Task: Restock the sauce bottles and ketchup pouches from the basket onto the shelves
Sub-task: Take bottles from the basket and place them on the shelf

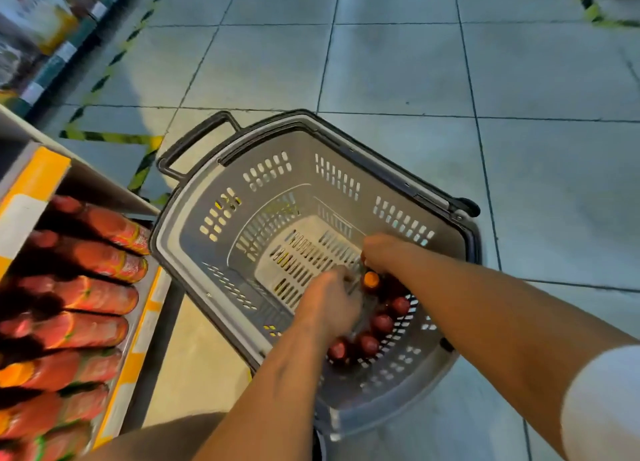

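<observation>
A grey plastic shopping basket (194, 252) stands on the tiled floor (398, 69), just beside a shelf (145, 325) at the left. Both hands reach down into the basket's near right corner, where a cluster of sauce bottles (370, 336) stands upright with dark red caps showing; one bottle with an orange cap (371, 279) stands at the far end of the cluster. The left hand (329, 301) has its fingers curled down among the bottle tops, beside the orange cap, and seems to grip something there, but blur hides what. The right hand (381, 252) is bent over the far end of the cluster, its fingers hidden beneath it, so I cannot tell their state. On the shelf, red ketchup pouches (83, 308) lie in a row behind its yellow edge strip. A white sleeve (602, 405) covers the right upper arm.
</observation>
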{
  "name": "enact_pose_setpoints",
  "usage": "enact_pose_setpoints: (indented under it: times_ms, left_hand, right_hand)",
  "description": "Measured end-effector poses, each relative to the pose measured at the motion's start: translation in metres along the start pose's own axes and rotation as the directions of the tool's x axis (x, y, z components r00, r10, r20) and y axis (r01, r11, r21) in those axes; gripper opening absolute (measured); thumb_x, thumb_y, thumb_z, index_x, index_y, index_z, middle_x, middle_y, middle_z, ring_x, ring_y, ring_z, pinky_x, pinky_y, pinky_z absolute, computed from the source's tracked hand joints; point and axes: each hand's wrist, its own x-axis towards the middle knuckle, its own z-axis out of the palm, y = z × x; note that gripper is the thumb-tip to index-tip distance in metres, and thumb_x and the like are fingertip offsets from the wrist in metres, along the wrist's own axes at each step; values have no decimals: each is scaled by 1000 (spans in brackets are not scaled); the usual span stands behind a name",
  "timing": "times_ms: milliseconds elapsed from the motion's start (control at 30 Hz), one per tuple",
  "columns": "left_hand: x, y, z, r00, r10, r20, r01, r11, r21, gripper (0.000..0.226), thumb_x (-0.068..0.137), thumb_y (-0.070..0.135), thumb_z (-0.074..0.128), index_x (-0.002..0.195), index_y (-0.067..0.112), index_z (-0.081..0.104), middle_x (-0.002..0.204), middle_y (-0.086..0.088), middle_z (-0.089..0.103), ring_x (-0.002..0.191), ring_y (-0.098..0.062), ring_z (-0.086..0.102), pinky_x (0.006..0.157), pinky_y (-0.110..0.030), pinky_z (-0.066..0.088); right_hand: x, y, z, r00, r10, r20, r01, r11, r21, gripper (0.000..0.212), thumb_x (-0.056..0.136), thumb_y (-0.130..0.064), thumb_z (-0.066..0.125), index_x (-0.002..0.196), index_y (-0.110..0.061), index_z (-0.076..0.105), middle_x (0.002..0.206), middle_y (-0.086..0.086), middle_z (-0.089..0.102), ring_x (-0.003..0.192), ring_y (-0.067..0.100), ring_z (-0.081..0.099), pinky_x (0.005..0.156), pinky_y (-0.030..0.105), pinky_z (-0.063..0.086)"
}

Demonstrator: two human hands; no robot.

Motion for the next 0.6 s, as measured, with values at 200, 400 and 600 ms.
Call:
enact_pose_setpoints:
  times_ms: [200,400,600]
  left_hand:
    - [30,-11,26,990,-82,111,74,994,75,37,91,22,58,127,14,58,114,-14,68,109,-35,63,85,-36,50]
    - [46,-13,56,986,-88,139,87,996,18,41,95,24,57,135,21,53,125,-10,66,113,-30,62,92,-36,48]
    - [62,-14,71,989,-6,150,10,1000,-27,50,92,18,63,139,29,51,133,-4,64,122,-25,59,99,-31,42]
  right_hand:
    - [24,-1,-2,999,-17,-41,14,998,-65,25,80,-7,71,105,-9,65,101,13,72,80,27,68,73,36,59]
    - [26,6,7,991,-53,-125,54,999,4,11,92,-2,59,86,-11,55,90,12,64,69,24,55,64,33,45]
    - [30,17,7,980,-107,-166,101,994,-44,34,96,-4,57,72,-18,38,74,2,43,73,21,49,71,32,41]
